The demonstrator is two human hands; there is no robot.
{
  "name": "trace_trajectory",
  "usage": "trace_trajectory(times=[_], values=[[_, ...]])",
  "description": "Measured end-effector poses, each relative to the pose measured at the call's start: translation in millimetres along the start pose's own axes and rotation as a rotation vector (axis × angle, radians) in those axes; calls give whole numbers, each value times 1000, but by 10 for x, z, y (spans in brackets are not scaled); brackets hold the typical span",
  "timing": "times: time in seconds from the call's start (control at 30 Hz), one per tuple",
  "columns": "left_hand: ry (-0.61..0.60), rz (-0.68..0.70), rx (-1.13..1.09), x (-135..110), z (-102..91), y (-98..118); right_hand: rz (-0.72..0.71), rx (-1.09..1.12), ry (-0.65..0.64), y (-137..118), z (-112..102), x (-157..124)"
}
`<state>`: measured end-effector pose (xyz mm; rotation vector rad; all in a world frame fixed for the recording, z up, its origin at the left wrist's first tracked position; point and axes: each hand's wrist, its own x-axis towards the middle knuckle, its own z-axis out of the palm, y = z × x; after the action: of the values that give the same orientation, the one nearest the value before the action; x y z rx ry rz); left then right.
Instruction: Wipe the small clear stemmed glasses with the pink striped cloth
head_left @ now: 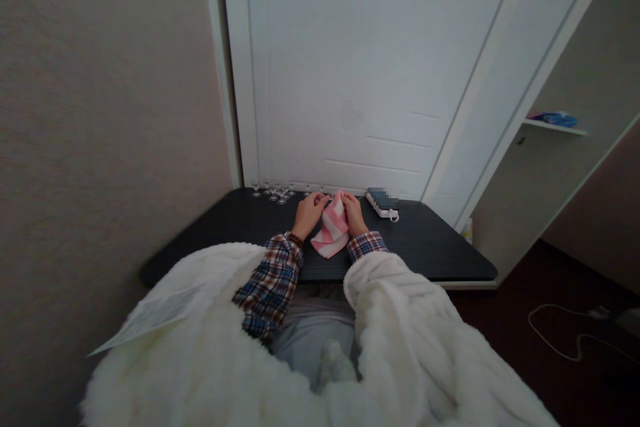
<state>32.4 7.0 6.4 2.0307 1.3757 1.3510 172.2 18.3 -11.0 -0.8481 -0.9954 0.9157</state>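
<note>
A pink and white striped cloth (pixel 332 228) hangs between my hands, its lower part draping down over the dark table. My right hand (pixel 355 215) is closed on the upper right edge of the cloth. My left hand (pixel 308 215) is at the cloth's left side, thumb and fingers pinched together near its top. Whatever those left fingers hold is too small to make out. Just beyond my hands, by the table's back edge, stand several small stemmed glasses (pixel 283 195), most of them to the left.
The black table (pixel 220 227) backs onto a white panelled door (pixel 380 67). A dark-faced, white-edged device with a loop (pixel 385 203) lies right of my hands. A wall (pixel 115 113) rises at the left. A white cable (pixel 560 347) trails over the floor at right.
</note>
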Motion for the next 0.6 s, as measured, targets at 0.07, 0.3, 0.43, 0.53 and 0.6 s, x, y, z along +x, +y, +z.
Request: trace_trajectory(times=[0.07, 0.3, 0.43, 0.53, 0.6], values=[[1, 2, -6, 1, 2, 0, 1, 5, 3, 16, -3, 14], [2, -3, -24, -3, 6, 7, 3, 16, 1, 42, -10, 27], [4, -2, -37, -3, 4, 4, 8, 17, -4, 29, -11, 15], [3, -3, -50, -2, 10, -9, 11, 12, -6, 19, -10, 6], [1, -6, -58, 2, 18, -20, 10, 11, -10, 15, -8, 2]])
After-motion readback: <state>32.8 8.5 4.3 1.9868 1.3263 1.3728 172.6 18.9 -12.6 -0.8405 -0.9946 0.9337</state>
